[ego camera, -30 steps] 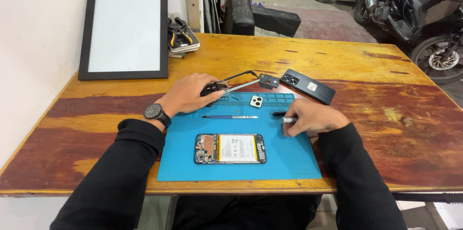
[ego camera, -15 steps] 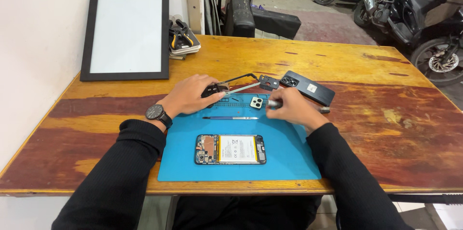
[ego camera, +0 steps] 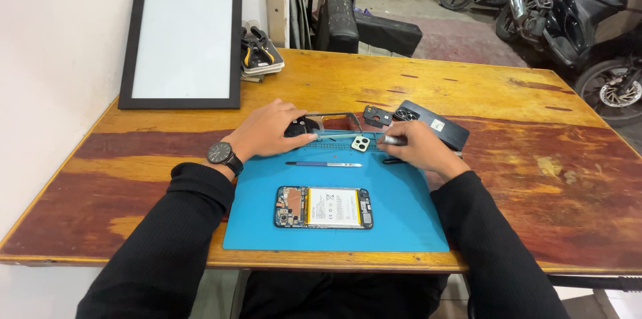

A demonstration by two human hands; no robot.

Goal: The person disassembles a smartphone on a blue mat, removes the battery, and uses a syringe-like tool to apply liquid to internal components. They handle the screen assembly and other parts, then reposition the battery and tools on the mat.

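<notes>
Room: open-fronted workshop, white wall, parked motorbikes (ego camera: 568,5) behind.
Table (ego camera: 508,98): worn lacquered wood, yellow and red-brown streaks.
Mat (ego camera: 401,219): blue, matte, rectangular.
Opened phone (ego camera: 324,207): flat at the mat's near middle, white battery exposed.
Right hand (ego camera: 416,147): clenched on a slim metal tool (ego camera: 392,139), tip near the pale camera cover (ego camera: 360,144).
Left hand (ego camera: 267,130): curled over a small black part (ego camera: 299,126).
Back cover (ego camera: 431,124): dark, glossy.
Picture frame (ego camera: 182,43): black, leaning.
Change: right hand has shifted left toward the camera cover.

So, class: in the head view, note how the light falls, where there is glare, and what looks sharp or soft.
Head view: even, soft light; faint shadows under the left hand and right hand; mild sheen on the varnished table; opened phone on the blue mat is sharp; the motorbikes are dimmer.
</notes>
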